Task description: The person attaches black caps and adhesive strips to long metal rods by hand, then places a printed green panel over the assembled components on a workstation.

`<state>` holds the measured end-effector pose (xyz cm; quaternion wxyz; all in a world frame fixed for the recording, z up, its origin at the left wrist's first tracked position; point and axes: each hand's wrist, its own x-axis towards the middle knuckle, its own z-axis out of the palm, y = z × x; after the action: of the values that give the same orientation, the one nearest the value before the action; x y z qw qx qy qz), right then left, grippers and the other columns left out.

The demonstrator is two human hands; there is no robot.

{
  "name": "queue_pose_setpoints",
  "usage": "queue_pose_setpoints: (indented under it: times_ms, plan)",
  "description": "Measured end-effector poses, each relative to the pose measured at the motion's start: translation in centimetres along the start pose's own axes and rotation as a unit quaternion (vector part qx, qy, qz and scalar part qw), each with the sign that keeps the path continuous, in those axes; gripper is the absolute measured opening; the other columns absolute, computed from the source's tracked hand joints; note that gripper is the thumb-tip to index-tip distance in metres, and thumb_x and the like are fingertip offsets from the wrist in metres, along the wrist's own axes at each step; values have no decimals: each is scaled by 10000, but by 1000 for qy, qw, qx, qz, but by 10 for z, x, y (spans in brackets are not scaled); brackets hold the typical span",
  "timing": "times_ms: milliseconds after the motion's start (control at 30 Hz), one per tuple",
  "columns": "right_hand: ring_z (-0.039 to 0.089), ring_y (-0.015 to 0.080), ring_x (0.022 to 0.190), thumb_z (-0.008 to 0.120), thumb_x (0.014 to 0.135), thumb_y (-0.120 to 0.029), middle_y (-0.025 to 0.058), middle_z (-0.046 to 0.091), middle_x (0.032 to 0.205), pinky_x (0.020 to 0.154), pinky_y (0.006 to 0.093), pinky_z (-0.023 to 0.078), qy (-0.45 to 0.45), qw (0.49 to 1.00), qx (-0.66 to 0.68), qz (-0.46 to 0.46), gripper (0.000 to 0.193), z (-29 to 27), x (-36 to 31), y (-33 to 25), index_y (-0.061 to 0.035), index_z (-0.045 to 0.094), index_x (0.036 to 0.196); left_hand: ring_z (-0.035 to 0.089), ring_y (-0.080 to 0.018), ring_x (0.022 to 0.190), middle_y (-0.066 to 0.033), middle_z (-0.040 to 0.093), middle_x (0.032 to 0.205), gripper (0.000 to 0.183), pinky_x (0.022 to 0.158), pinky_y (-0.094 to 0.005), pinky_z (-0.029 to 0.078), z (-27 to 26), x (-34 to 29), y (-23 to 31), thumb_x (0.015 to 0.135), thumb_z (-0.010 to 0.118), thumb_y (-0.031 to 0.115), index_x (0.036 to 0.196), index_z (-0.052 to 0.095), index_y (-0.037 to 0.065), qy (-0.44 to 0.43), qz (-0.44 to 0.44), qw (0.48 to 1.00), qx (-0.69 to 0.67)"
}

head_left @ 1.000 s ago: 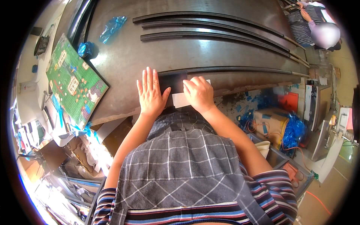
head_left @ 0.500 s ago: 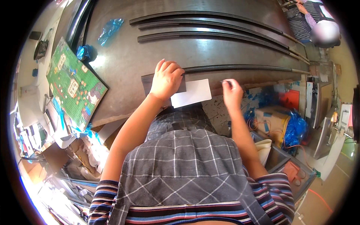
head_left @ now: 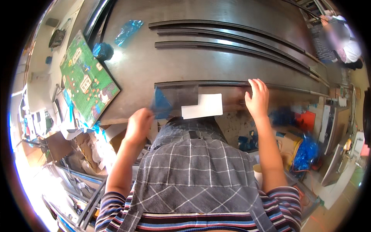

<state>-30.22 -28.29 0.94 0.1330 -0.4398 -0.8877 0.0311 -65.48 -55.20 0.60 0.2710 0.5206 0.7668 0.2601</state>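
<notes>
Blue film [head_left: 162,104] was pinched in the curled, blurred fingers of the left hand [head_left: 139,124], its raised flap standing just to the right of that grip. Past the flap, a dark sheet [head_left: 184,94] was laid along the near edge of the table [head_left: 135,69], and a white card [head_left: 208,105] was partly covered by the sheet's lower right corner. The right hand [head_left: 258,96] was held well to the right of the grip, fingers straightened and thumb apart, by a long black strip [head_left: 224,83]; whether the strip was touched could not be told. Three more strips [head_left: 179,31] were laid beyond both hands. Crumpled blue plastic [head_left: 129,31] and a round blue bundle [head_left: 102,51] were left ahead of the grip. Space to its left was taken up by a green picture board [head_left: 91,96], whose pale patches [head_left: 85,84] bore writing too small to be read.
</notes>
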Motion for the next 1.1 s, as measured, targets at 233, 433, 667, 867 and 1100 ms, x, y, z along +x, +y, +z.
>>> queue_pose_setpoints:
  times_ms: [233,433,667,867,1100]
  plan:
    - [553,356,992,631,695,37,150,579,1006,887,452,461,-158,985,16,-64,275,2,46,-7,-24,574,957,502,-85,620,-3,545,729,64,524,-224,392,-53,-62,-161,803,607,21,852,586,56,259,-298,901,-180]
    - [569,354,967,604,694,50,148,585,953,829,450,494,-219,971,-62,-68,228,13,60,-15,-31,572,904,591,-203,708,-110,648,852,287,668,-332,501,-102,-93,-230,734,679,185,944,638,-7,579,-392,709,-95]
    - [592,335,935,587,674,31,119,605,920,776,457,509,-243,965,-45,-88,202,5,71,-14,-44,580,862,625,-259,1018,-177,638,1129,732,905,-361,474,-157,-43,-331,726,800,368,1258,516,-47,336,-430,834,-88]
    - [600,348,860,583,613,11,122,585,841,706,448,483,-306,949,12,-76,192,-40,81,-20,-40,541,793,677,-237,925,-157,654,1102,404,744,-361,582,-208,-46,-148,899,599,59,1289,513,0,350,-204,788,-464]
    - [605,369,740,626,653,-109,168,627,775,665,413,485,-443,882,127,-96,169,-85,89,-22,-5,605,784,651,-199,971,-116,654,1112,336,839,-319,543,-160,-8,-96,910,597,117,1220,560,-5,306,-154,842,-417]
